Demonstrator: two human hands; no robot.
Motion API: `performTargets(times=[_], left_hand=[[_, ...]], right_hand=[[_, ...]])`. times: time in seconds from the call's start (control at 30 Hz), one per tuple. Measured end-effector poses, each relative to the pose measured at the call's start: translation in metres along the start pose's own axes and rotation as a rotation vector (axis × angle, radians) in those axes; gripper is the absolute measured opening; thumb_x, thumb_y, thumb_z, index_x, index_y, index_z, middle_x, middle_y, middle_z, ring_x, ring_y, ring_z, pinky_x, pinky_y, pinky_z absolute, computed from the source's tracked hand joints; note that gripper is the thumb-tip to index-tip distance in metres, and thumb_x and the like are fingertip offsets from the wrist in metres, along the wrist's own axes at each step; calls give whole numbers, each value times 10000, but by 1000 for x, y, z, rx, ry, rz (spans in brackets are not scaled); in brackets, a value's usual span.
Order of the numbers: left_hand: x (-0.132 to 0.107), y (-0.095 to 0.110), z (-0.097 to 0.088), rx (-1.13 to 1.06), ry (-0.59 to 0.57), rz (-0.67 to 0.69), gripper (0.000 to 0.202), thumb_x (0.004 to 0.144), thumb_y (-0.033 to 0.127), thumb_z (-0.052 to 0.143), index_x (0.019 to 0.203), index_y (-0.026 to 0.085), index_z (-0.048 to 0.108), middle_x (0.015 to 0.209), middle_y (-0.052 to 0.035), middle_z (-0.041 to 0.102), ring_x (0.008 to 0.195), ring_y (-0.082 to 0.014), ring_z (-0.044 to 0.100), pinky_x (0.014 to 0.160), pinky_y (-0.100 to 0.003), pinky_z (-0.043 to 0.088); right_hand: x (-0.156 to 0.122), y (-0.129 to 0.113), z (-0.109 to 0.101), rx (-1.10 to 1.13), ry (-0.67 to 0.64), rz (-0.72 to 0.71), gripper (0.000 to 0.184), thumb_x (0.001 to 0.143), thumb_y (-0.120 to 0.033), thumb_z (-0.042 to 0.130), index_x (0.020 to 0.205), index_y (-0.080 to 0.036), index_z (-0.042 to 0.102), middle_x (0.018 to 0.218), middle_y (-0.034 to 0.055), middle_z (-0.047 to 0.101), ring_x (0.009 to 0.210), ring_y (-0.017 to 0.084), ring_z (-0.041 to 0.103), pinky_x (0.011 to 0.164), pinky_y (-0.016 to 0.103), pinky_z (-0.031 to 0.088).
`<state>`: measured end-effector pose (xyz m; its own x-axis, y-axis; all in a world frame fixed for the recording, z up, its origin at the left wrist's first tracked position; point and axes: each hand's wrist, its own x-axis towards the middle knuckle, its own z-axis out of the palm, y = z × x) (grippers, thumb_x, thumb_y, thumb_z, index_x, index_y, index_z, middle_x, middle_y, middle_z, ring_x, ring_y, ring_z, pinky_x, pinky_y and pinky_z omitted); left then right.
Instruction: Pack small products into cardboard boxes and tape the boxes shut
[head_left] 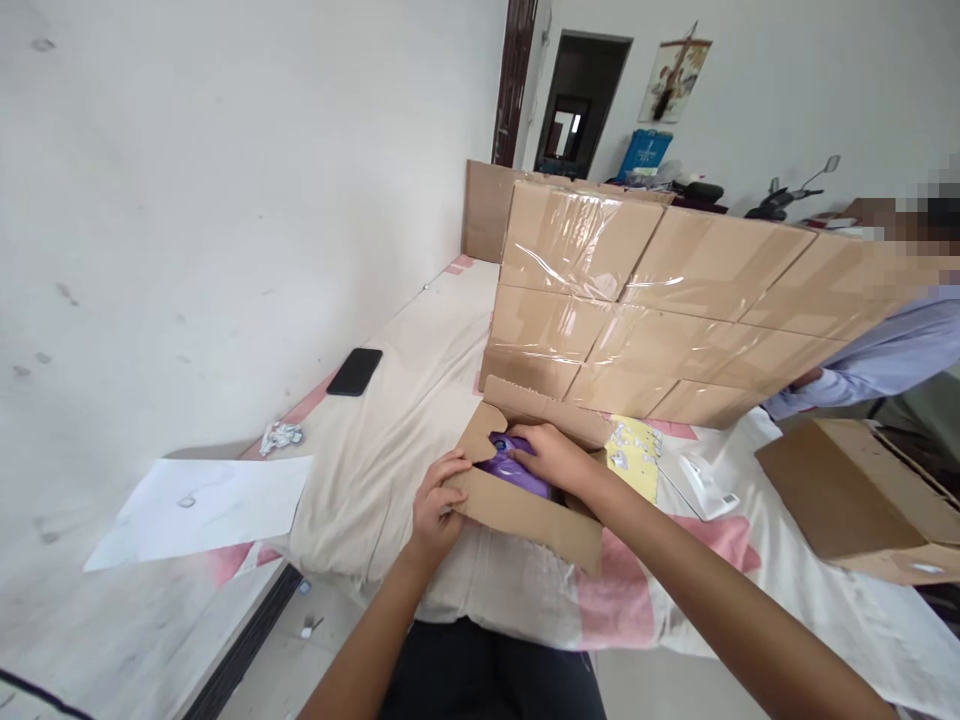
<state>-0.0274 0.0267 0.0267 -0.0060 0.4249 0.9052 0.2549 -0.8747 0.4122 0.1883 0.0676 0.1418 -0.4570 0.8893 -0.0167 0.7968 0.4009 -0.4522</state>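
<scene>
We seem to be seating the purple item (517, 472) in the small box (525, 520), which sits open at the near edge of the desk (397, 430). Our left hand (435, 505) is clamped on the near flap, bending it outward. Our right hand (551, 455) lies on the item inside; we cannot tell whether it grips. Closing would call for that hand to come clear of the flaps. Just behind, a wrapped stack (660, 310) hems the box in. A yellow sheet (637, 460) lies beside it, a phone (355, 371) well apart, and a co-worker's sleeve (885, 365) at right.

Small cardboard box (525, 515), flaps open — purple item (519, 472) inside
</scene>
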Motion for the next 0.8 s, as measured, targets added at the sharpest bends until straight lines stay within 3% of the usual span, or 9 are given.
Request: performTargets(times=[0.1, 0.23, 0.4, 0.57, 0.67, 0.73, 0.8], left_hand=[[-10, -6, 3, 5, 8, -7, 199, 915, 93, 532, 999, 268, 487, 1232, -78, 681, 1313, -259, 621, 984, -538, 589], [-14, -9, 2, 9, -31, -19, 197, 923, 155, 585, 1056, 269, 494, 1281, -100, 661, 1345, -281, 594, 1024, -561, 564], [-15, -8, 0, 8, -39, -6, 174, 943, 216, 599, 1071, 270, 493, 1286, -105, 656, 1350, -289, 587, 1026, -557, 561], [-18, -9, 0, -9, -42, -19, 198, 941, 210, 610, 1087, 278, 495, 1297, -94, 652, 1364, -279, 572, 1045, -555, 548], [-18, -9, 1, -21, -32, -30, 187, 958, 213, 592, 1099, 282, 492, 1309, -95, 642, 1376, -272, 557, 1063, -557, 534], [-17, -7, 1, -29, -26, -35, 171, 974, 226, 577, 1117, 275, 496, 1329, -107, 626, 1380, -275, 551, 1070, -556, 529], [-15, -4, -1, -34, -27, -28, 154, 990, 243, 565, 1133, 263, 512, 1352, -122, 608, 1385, -288, 546, 1075, -559, 525]], right_hand=[[-1, -8, 1, -145, 9, -19, 238, 974, -184, 609, 1180, -157, 726, 1178, 119, 766, 1097, 262, 722, 937, 321, 515], [6, -16, 2, -388, -74, 40, 262, 912, -43, 564, 1067, -156, 743, 1109, 145, 777, 994, 269, 742, 802, 300, 498], [5, -15, 2, -300, -16, 62, 272, 904, -37, 556, 981, -193, 765, 1051, 101, 799, 963, 255, 742, 790, 289, 484], [4, -13, 3, -90, 136, 45, 258, 931, -54, 543, 945, -193, 760, 1028, 68, 792, 968, 216, 728, 876, 286, 502], [-3, -20, -8, -61, 209, -28, 235, 938, -66, 547, 942, -192, 746, 1030, 76, 772, 955, 210, 717, 877, 300, 522], [-20, -28, -21, -19, 365, -135, 191, 971, -129, 558, 969, -205, 733, 1063, 78, 760, 985, 213, 711, 902, 322, 537], [-45, -32, -31, 75, 610, -202, 126, 988, -218, 595, 1002, -231, 720, 1078, 72, 752, 1020, 220, 706, 934, 355, 549]])
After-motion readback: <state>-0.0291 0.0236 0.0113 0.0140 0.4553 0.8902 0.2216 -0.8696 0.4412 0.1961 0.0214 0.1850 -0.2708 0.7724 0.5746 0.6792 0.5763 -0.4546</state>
